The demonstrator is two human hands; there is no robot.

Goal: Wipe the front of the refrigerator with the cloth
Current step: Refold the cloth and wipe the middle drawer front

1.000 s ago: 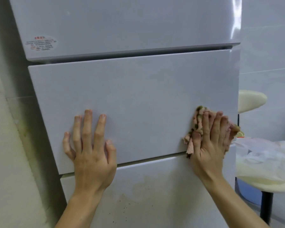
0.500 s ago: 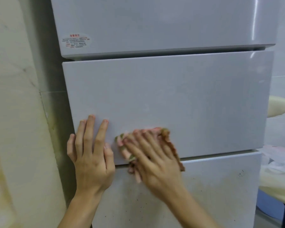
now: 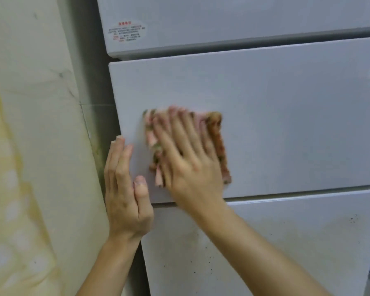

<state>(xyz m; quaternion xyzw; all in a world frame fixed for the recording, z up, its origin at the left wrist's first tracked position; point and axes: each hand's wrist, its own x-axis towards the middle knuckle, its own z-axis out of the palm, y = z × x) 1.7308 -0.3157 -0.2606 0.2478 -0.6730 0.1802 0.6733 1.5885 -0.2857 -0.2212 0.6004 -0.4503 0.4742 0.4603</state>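
The pale grey refrigerator (image 3: 276, 124) fills the view, with a top door, a middle drawer front and a lower drawer front. My right hand (image 3: 186, 159) lies flat with spread fingers on a pink and brown patterned cloth (image 3: 219, 146), pressing it against the left part of the middle drawer front. My left hand (image 3: 124, 189) rests with straight fingers against the left edge of that same drawer front, just left of the cloth. The right hand and cloth are blurred.
A stained cream wall (image 3: 30, 146) stands close on the left, with a narrow gap beside the fridge. A label sticker (image 3: 126, 32) sits on the top door. Dark specks and yellowish smears mark the lower drawer front (image 3: 265, 242).
My right hand has swept the cloth from the drawer front's right end to its left part, then upward. My left hand has shifted to the drawer's left edge. The view has panned left.
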